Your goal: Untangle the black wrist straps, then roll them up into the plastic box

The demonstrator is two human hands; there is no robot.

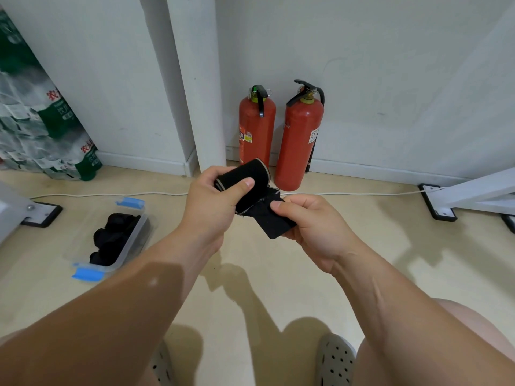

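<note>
I hold one black wrist strap (255, 178) in the air in front of me, mostly wound into a roll. My left hand (214, 201) grips the roll, thumb pressed across its front. My right hand (312, 221) pinches the strap's loose flat end (274, 221), which hangs just below and to the right of the roll. On the floor to the left lies the clear plastic box (131, 243) with blue clips. Several rolled black straps (114, 238) lie inside it.
Two red fire extinguishers (299, 140) stand against the wall just behind my hands. A white cable (106, 194) runs across the floor. Packs of water bottles (41, 121) lean at the far left. White frame legs with black feet (443, 211) stand right and left.
</note>
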